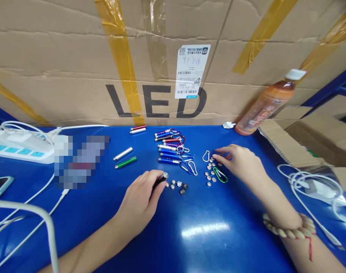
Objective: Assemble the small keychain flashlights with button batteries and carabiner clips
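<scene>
My left hand is closed round a small black flashlight tube, its silver end facing up and to the right. Small silver caps and a few dark ones lie just right of it. My right hand reaches in from the right, fingers stretched out and slightly apart. Its fingertips are at the upper edge of a scatter of silver button cells. Close by lie a silver carabiner and a green carabiner. Several mini flashlights with carabiners form a column between my hands.
Silver and green tubes lie at left, with a red tube behind. A large carton walls off the back. An orange drink bottle leans against it. A power strip and white cables flank the blue table.
</scene>
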